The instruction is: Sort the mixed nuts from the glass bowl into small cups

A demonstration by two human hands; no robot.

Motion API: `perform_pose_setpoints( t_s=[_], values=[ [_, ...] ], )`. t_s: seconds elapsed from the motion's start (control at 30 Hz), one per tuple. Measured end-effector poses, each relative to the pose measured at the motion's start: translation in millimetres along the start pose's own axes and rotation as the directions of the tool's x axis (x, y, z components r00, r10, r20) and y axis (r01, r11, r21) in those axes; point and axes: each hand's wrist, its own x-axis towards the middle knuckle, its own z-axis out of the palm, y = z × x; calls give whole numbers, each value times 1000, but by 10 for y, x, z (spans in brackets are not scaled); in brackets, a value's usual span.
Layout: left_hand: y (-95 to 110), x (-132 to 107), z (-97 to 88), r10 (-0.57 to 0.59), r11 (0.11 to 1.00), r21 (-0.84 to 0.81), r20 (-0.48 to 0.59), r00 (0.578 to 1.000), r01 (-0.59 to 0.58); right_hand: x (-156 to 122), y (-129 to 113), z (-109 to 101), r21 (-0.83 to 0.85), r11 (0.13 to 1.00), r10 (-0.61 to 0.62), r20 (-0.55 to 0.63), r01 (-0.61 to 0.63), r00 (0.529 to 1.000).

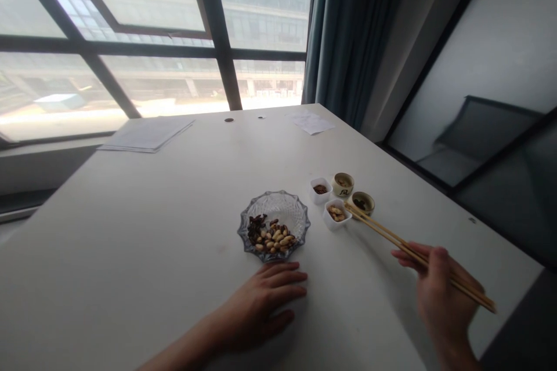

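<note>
My right hand [444,290] grips a pair of wooden chopsticks [391,236]. Their tips are over the rim area between a white square cup [347,221] of light brown pieces and a round cup [371,212] holding dark pieces; whether they pinch anything I cannot tell. With its fingers stretched out, my left hand [265,298] lies on the table just in front of a scalloped glass bowl [300,208]. Inside the bowl are several pale nuts [276,239] and, at its left side, dark dried pieces [256,226].
Behind those cups stand another white square cup [321,197] with dark brown pieces and a round cup [339,191] bearing a dark character. Paper sheets [150,132] lie at the white table's [174,197] far left, more papers [314,122] at its far right. Windows and a curtain [343,29] rise beyond.
</note>
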Motion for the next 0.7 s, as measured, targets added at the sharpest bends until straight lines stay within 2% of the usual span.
perform_pose_setpoints(
  t_s=[0.13,0.3,0.37,0.43,0.5,0.57,0.63,0.7],
  values=[
    [1,-5,3,13,1000,-2,-3,1000,-13,7,-15,39,-16,1000,-19,37,20,999],
    [10,-3,1,18,1000,-17,-18,1000,-18,27,-173,152,-16,997,-72,21,73,997],
    [14,-3,4,20,1000,-20,-26,999,-20,-11,-267,269,-9,995,-95,90,96,991],
    [15,-1,9,18,1000,-21,-16,1000,-18,-76,-368,434,2,992,-127,217,130,968],
    [13,1,16,28,999,-18,-11,1000,-28,-149,-456,627,23,986,-165,369,168,915],
    [11,4,21,33,999,-16,-16,999,-34,-207,-503,815,56,977,-204,524,206,827],
    [13,5,22,35,999,-13,-21,999,-35,-235,-490,966,73,971,-218,663,228,716],
    [19,3,18,37,999,-14,-23,999,-37,-238,-429,1065,54,975,-184,740,217,647]
  ],
)
